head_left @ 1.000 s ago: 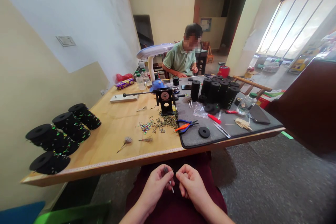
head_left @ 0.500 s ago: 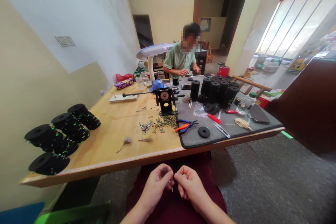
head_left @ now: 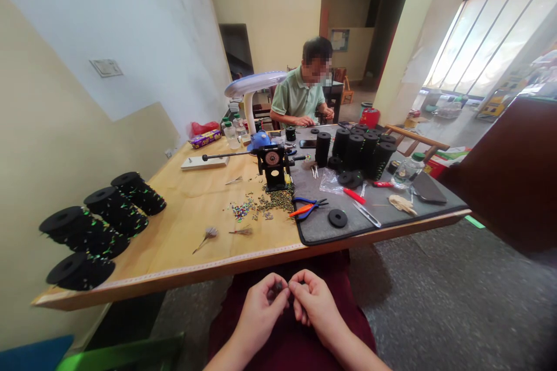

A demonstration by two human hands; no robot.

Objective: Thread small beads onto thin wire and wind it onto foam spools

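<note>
Over my lap, in front of the table's edge, my left hand [head_left: 266, 304] is closed with thumb and fingers pinched round something small and dark, mostly hidden. My right hand [head_left: 314, 301] is closed too, its thumb and forefinger pinched together and meeting the left fingertips. Whatever the right fingers hold is too small to make out. On the table ahead lie two small bundles of thin wire-like pieces, one bundle [head_left: 241, 231] nearer the middle and another bundle [head_left: 209, 236] to its left. Small coloured beads [head_left: 242, 210] and many brassy little parts [head_left: 278, 202] are scattered behind them.
A black hand-cranked winder [head_left: 274, 168] stands mid-table. On the grey mat [head_left: 317, 235] lie blue-orange pliers [head_left: 307, 207], a black foam disc [head_left: 337, 218] and tweezers [head_left: 366, 214]. Black foam spools [head_left: 63, 220] stand left, others [head_left: 382, 159] right. A co-worker [head_left: 300, 95] sits opposite.
My fingertips have come closer together and now meet. My right hand has risen slightly, and the thin piece that stuck out below my left fingers no longer shows.
</note>
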